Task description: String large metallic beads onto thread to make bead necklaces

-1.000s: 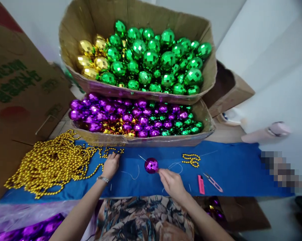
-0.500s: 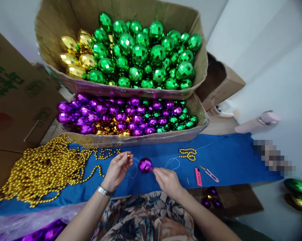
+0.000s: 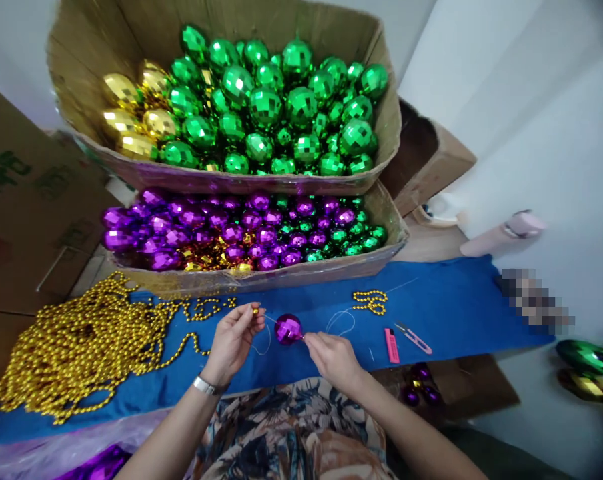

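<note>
A shiny purple faceted ball (image 3: 288, 329) hangs between my two hands over the blue cloth (image 3: 431, 287). My left hand (image 3: 236, 337) is closed, pinching a small gold bead (image 3: 255, 311) between thumb and fingertips. From there a thin clear string (image 3: 269, 319) runs to the ball's left side. On the ball's other side, the fingers of my right hand (image 3: 335, 357) pinch its small end; what exactly lies inside them is hidden. A loop of the same string (image 3: 341, 321) curls on the cloth, close to a short gold bead strand (image 3: 370, 301).
Gold bead chains (image 3: 81, 340) are heaped at left. Behind, one cardboard box (image 3: 221, 170) holds green and gold balls; a lower box (image 3: 281, 267) holds purple, green and gold ones. A pink lighter (image 3: 391, 345) and thread snips (image 3: 414, 339) lie right; a pink bottle (image 3: 504, 233) stands farther off.
The view has shifted slightly, so most things sit a little further left. Both hands keep their pinch, and the purple ball stays between them.
</note>
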### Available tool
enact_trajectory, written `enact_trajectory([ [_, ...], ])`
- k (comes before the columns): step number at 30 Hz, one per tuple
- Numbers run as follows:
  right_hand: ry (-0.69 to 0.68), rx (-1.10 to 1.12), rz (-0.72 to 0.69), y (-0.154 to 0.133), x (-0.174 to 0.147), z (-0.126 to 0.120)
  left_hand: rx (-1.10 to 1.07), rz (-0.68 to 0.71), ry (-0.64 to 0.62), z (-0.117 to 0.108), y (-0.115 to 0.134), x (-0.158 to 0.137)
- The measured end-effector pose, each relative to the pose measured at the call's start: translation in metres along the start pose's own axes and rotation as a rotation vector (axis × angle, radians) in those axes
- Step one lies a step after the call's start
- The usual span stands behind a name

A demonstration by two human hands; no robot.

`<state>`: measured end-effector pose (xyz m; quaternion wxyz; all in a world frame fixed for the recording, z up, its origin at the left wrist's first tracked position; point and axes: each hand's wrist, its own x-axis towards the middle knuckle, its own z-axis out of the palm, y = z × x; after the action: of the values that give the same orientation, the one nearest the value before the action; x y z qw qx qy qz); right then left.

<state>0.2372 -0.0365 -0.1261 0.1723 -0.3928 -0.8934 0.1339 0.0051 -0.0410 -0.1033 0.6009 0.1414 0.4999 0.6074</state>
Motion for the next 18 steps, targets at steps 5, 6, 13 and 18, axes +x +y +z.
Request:
enact_trajectory([
  [5,-0.029,-0.064,0.043,-0.001,0.001,-0.001,0.079,0.086,0.003,0.004,0.002,0.002],
  [6,-0.041,-0.08,0.056,-0.003,0.002,-0.002,0.091,0.087,0.016,0.004,0.002,0.003],
  [13,-0.165,-0.173,0.158,-0.005,0.004,-0.013,0.19,0.04,0.045,0.022,0.0,0.008],
  [18,-0.135,-0.101,0.271,0.0,-0.004,-0.013,0.268,0.04,-0.053,0.044,-0.01,-0.002],
])
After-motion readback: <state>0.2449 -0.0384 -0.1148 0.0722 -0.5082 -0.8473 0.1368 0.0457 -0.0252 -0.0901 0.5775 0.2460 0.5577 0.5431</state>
